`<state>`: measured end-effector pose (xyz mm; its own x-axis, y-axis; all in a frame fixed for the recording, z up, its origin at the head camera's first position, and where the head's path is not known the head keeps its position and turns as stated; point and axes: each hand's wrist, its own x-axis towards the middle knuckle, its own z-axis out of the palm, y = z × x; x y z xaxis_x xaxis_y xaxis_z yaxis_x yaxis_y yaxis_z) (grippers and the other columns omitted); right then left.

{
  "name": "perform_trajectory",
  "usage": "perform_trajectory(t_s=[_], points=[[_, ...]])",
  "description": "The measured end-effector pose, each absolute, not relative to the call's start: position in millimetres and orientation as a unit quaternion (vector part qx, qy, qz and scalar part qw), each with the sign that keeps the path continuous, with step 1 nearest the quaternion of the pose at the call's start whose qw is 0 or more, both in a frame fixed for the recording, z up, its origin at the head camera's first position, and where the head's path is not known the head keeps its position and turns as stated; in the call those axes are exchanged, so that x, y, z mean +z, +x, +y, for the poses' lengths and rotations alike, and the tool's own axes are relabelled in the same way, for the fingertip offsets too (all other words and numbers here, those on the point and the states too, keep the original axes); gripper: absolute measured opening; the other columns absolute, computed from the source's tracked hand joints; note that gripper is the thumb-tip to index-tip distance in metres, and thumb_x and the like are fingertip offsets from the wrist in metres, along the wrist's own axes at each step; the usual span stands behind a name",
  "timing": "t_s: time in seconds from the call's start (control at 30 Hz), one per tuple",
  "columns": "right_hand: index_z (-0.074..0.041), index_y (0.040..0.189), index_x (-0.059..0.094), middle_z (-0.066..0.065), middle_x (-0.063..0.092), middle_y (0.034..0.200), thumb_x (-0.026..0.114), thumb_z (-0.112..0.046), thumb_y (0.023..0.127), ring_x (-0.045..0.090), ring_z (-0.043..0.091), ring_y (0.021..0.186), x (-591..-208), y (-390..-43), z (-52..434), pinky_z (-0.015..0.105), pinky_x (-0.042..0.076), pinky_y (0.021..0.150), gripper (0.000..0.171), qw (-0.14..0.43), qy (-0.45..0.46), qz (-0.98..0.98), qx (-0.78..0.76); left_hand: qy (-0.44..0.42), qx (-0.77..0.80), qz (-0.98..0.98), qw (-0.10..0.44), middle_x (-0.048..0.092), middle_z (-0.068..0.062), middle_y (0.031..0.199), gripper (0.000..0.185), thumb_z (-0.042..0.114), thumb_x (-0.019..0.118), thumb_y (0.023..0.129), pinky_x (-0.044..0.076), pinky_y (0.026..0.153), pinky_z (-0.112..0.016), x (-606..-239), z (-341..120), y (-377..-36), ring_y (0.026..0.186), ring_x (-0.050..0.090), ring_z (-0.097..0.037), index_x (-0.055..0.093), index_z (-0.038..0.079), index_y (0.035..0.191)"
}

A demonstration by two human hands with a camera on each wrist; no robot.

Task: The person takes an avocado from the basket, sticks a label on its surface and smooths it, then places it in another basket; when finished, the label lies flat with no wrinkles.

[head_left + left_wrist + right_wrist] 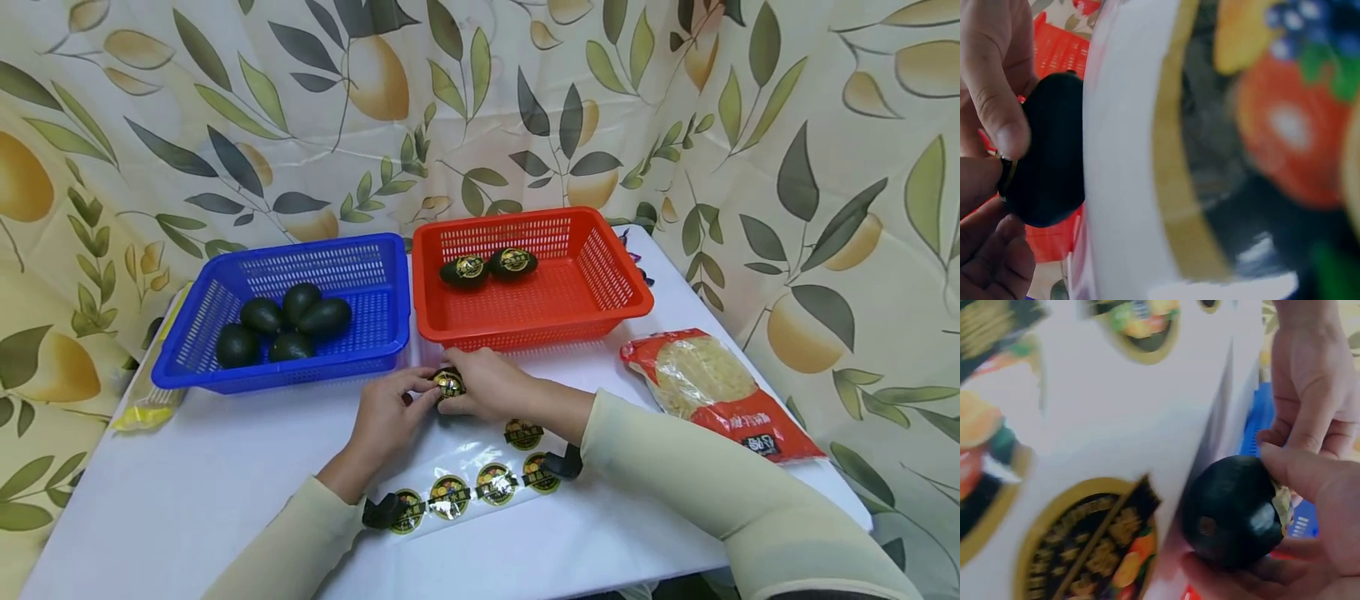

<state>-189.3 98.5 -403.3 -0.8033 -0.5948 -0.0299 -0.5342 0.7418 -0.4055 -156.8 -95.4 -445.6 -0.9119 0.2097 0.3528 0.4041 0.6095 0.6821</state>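
Note:
A dark avocado point(448, 390) is held just above the white table in front of the red basket point(628, 287). My right hand point(471, 388) grips it from the right; its thumb lies across the fruit point(1229, 512) in the right wrist view. My left hand point(414, 400) pinches the gold-and-black sticker point(449, 382) on the avocado's top. The left wrist view shows the avocado point(1047, 156) between fingertips, with the sticker's edge point(1007, 167) among them. A clear sheet of several stickers point(480, 479) lies under my forearms.
A blue basket point(195, 333) at the left holds several plain avocados point(288, 321). The red basket holds two stickered avocados point(487, 267). A red noodle packet point(705, 392) lies at the right, a yellow packet point(146, 404) at the table's left edge. A leaf-print curtain surrounds the table.

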Motion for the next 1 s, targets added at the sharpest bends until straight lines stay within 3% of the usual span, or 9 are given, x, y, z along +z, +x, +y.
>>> perform_trajectory(t_s=[0.13,0.23,0.4,0.5,0.7,1.0], points=[[-0.009,0.120,0.065,0.002,0.071,0.096,0.081,-0.036,0.085,0.064,0.019,0.087,-399,-193,102,0.035,0.051,0.079,0.047,0.115,-0.312,0.924,-0.188,-0.142,-0.440,-0.880,0.106,0.079,-0.003,0.101,0.008,0.016,0.077,0.095,0.056,0.068,-0.026,-444,-92,-159,0.082,0.068,-0.016,0.080,0.010,0.097],[-0.012,0.122,0.066,-0.003,0.069,0.098,0.080,-0.032,0.084,0.062,0.014,0.088,-382,-189,120,0.028,0.053,0.076,0.045,0.138,-0.321,0.914,-0.208,-0.087,-0.506,-0.856,0.054,0.076,-0.008,0.092,0.013,0.020,0.071,0.099,0.055,0.069,-0.025,-442,-88,-162,0.082,0.067,-0.020,0.078,0.009,0.102],[-0.019,0.130,0.065,-0.005,0.069,0.111,0.080,-0.029,0.087,0.064,0.015,0.099,-319,-193,163,0.028,0.058,0.082,0.046,0.168,-0.327,0.899,-0.238,-0.006,-0.632,-0.771,-0.082,0.076,-0.017,0.111,0.032,0.032,0.068,0.101,0.061,0.084,-0.036,-436,-76,-171,0.100,0.071,-0.031,0.072,0.006,0.121],[-0.023,0.134,0.063,-0.003,0.067,0.119,0.081,-0.031,0.087,0.062,0.019,0.107,-282,-214,185,0.033,0.058,0.086,0.052,0.156,-0.310,0.909,-0.231,0.017,-0.685,-0.716,-0.131,0.074,-0.016,0.122,0.039,0.038,0.065,0.103,0.059,0.097,-0.044,-430,-66,-176,0.113,0.070,-0.035,0.069,0.006,0.125],[-0.022,0.140,0.059,0.006,0.064,0.123,0.081,-0.026,0.087,0.061,0.025,0.109,-250,-276,216,0.036,0.056,0.087,0.057,0.148,-0.273,0.925,-0.218,0.046,-0.758,-0.633,-0.148,0.072,-0.017,0.126,0.038,0.036,0.059,0.107,0.055,0.103,-0.046,-425,-52,-183,0.117,0.068,-0.036,0.063,0.001,0.121],[-0.015,0.138,0.059,0.016,0.062,0.125,0.078,-0.015,0.087,0.059,0.032,0.111,-266,-359,228,0.041,0.055,0.093,0.054,0.172,-0.221,0.946,-0.164,0.077,-0.788,-0.594,-0.143,0.075,-0.015,0.118,0.032,0.027,0.053,0.110,0.058,0.098,-0.039,-424,-50,-190,0.109,0.070,-0.029,0.064,0.001,0.124]])
